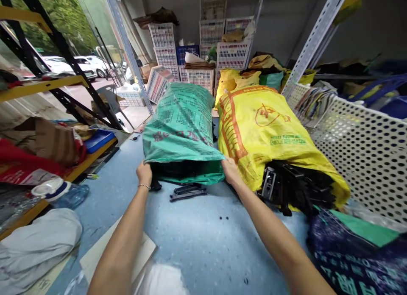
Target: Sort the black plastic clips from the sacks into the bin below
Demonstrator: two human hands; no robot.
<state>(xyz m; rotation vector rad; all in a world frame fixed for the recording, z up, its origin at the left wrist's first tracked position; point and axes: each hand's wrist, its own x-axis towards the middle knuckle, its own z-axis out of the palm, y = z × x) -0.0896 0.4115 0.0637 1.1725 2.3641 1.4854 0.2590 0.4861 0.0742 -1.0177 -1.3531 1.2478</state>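
A green woven sack [182, 121] lies on the blue tabletop with its mouth towards me. My left hand [144, 173] is closed on the left corner of the mouth. At the right corner, my right hand [231, 170] grips the same rim. The mouth gapes between the hands, and the inside is dark. Black plastic parts [188, 192] lie on the table just below the opening. To the right, a yellow woven sack [267, 125] lies beside the green one, with black parts [292, 185] showing at its mouth.
A white perforated basket [362, 146] stands at the right, behind a dark blue printed bag [352, 252]. On the left are a plastic jug [63, 191], a grey cloth [41, 248] and a shelf rack [47, 83]. White crates [200, 79] are stacked at the back.
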